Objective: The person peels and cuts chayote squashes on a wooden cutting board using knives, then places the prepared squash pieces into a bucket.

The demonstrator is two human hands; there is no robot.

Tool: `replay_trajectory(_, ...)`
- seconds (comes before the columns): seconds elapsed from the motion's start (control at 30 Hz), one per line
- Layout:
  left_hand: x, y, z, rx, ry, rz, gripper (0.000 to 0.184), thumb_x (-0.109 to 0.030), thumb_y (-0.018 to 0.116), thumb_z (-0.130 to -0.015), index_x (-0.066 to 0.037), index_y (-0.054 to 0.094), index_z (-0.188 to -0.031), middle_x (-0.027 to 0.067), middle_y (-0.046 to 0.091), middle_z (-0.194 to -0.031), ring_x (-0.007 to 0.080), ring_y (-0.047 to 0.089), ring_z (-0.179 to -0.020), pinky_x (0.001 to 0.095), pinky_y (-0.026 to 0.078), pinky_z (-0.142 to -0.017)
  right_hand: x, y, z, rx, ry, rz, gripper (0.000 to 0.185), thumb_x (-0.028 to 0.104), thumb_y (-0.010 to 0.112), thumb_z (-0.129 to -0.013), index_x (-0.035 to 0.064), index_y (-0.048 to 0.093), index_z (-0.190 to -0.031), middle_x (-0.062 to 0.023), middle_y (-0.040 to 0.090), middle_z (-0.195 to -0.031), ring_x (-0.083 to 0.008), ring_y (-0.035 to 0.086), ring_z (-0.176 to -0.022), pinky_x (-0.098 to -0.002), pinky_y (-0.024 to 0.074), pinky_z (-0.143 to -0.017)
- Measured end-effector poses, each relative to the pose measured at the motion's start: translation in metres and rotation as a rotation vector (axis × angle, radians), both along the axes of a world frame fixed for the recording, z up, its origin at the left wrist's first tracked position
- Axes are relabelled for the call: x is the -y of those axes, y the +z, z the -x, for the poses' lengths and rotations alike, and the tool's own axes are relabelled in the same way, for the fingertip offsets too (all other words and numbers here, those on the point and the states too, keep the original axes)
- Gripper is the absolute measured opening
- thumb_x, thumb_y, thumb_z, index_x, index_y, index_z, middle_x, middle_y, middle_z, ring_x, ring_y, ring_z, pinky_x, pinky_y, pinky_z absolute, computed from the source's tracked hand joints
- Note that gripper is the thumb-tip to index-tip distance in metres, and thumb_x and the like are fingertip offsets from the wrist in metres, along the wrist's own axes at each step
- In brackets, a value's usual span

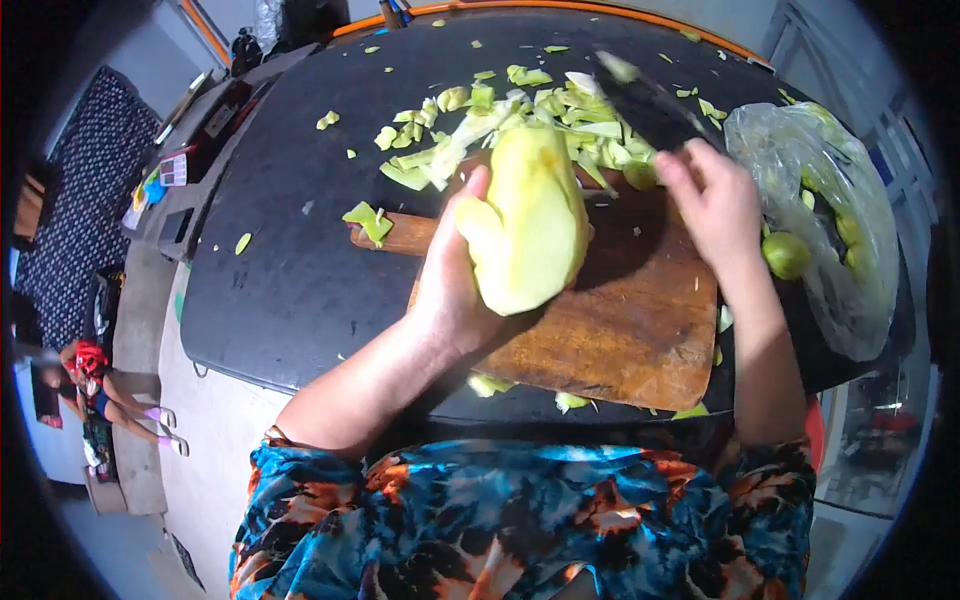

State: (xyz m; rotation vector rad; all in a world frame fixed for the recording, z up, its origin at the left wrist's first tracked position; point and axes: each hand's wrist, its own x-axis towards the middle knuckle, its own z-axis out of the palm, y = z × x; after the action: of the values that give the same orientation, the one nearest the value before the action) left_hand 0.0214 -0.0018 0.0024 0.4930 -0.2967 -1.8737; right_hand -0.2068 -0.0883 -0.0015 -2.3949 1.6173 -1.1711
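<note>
My left hand (pixel 450 285) is wrapped round a large peeled pale-green fruit (pixel 530 230), holding it tilted above the wooden cutting board (pixel 610 350). Beyond the board's right side, my right hand (pixel 715 195) is closed on a knife (pixel 655 105). Its wide dark blade is blurred and points away to the upper left, with a pale scrap near the tip. Behind the fruit lies a heap of green and white peelings (pixel 590 115). One small round green fruit (pixel 640 176) sits at the heap's right edge, close to my right hand.
A clear plastic bag (pixel 850 290) holding green pieces lies on the right, with a small green fruit (pixel 786 255) beside it. Loose scraps dot the black table (pixel 290 290). Peel rests on the board's handle (pixel 405 235). A person (pixel 105 390) sits at far left.
</note>
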Motion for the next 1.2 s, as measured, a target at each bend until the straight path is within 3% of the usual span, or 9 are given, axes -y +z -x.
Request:
replay_trajectory(0.23,0.018,-0.024,-0.027,0.177,-0.102,0.261,0.071,-0.066,0.030,-0.091,-0.009,0.049,-0.130,0.0214,0.059,-0.115,0.0284,0.063,-0.092,0.0350,0.051,-0.061,-0.026,0.011,-0.008,0.149,0.303,-0.060,0.039,0.034,0.070,-0.084,0.0040,0.050,-0.067,-0.0069,0.047,-0.052,-0.0170,0.046,-0.045,-0.0312,0.0351,-0.046)
replay_trajectory(0.33,0.014,-0.007,-0.018,0.194,0.080,0.019,0.070,-0.065,0.032,-0.091,-0.009,0.049,-0.130,0.0150,0.060,-0.119,0.0275,0.063,-0.098,0.0380,0.054,-0.070,-0.050,0.022,-0.022,-0.045,0.530,0.020,0.047,0.048,0.073,-0.075,0.0082,0.050,-0.064,-0.0067,0.051,-0.056,-0.0253,0.055,-0.051,-0.0348,0.0403,-0.047)
replay_trajectory(0.4,0.018,-0.012,-0.019,0.134,-0.007,0.089,0.068,-0.062,0.042,-0.090,-0.007,0.048,-0.129,0.0147,0.059,-0.119,0.0278,0.059,-0.106,0.0415,0.046,-0.096,-0.058,0.019,-0.029,-0.128,0.625,0.078,0.049,0.052,0.072,-0.073,0.0096,0.049,-0.063,-0.0057,0.051,-0.057,-0.0254,0.056,-0.053,-0.0352,0.0420,-0.049)
replay_trajectory(0.5,0.025,-0.024,-0.023,-0.394,-0.304,0.183,0.064,-0.057,0.038,-0.094,-0.005,0.046,-0.130,0.0158,0.058,-0.120,0.0281,0.058,-0.108,0.0416,0.046,-0.096,-0.064,0.018,-0.034,-0.144,0.675,0.101,0.051,0.055,0.071,-0.072,0.0106,0.048,-0.063,-0.0051,0.050,-0.057,-0.0259,0.055,-0.053,-0.0353,0.0432,-0.051)
replay_trajectory(0.63,0.025,-0.023,-0.022,-0.399,-0.375,0.190,0.064,-0.058,0.038,-0.093,-0.006,0.047,-0.129,0.0143,0.058,-0.120,0.0267,0.058,-0.108,0.0412,0.046,-0.096,-0.063,0.016,-0.036,-0.167,0.667,0.121,0.050,0.055,0.069,-0.075,0.0104,0.048,-0.064,-0.0057,0.051,-0.057,-0.0255,0.057,-0.054,-0.0359,0.0438,-0.051)
replay_trajectory(0.8,0.008,-0.015,-0.009,0.216,0.018,0.100,0.069,-0.061,0.034,-0.091,-0.007,0.046,-0.133,0.0192,0.057,-0.121,0.0324,0.061,-0.103,0.0438,0.052,-0.079,-0.031,0.009,-0.019,0.000,0.192,-0.100,0.050,0.052,0.064,-0.083,0.0069,0.056,-0.065,-0.0104,0.055,-0.055,-0.0299,0.056,-0.049,-0.0389,0.0428,-0.048)
replay_trajectory(0.93,0.011,-0.020,-0.019,-0.053,-0.243,0.301,0.069,-0.062,0.034,-0.092,-0.007,0.047,-0.132,0.0199,0.057,-0.121,0.0342,0.060,-0.105,0.0450,0.053,-0.080,0.019,-0.002,0.021,0.120,-0.133,-0.092,0.054,0.052,0.055,-0.090,0.0021,0.056,-0.070,-0.0119,0.054,-0.056,-0.0279,0.050,-0.052,-0.0387,0.0392,-0.052)
replay_trajectory(1.13,0.016,-0.020,-0.029,0.054,-0.018,0.159,0.065,-0.065,0.036,-0.091,-0.012,0.052,-0.126,0.0108,0.061,-0.115,0.0279,0.060,-0.100,0.0451,0.051,-0.077,-0.028,0.010,-0.009,0.262,0.265,-0.067,0.037,0.033,0.068,-0.087,0.0027,0.053,-0.071,-0.0055,0.050,-0.053,-0.0128,0.043,-0.047,-0.0301,0.0341,-0.046)
replay_trajectory(1.2,0.021,-0.025,-0.037,-0.094,-0.036,0.191,0.059,-0.062,0.036,-0.092,-0.014,0.054,-0.121,0.0067,0.062,-0.109,0.0258,0.061,-0.095,0.0442,0.049,-0.076,-0.042,0.013,-0.014,0.056,0.350,-0.021,0.041,0.037,0.074,-0.080,0.0041,0.052,-0.068,-0.0059,0.052,-0.055,-0.0186,0.053,-0.048,-0.0292,0.0383,-0.046)
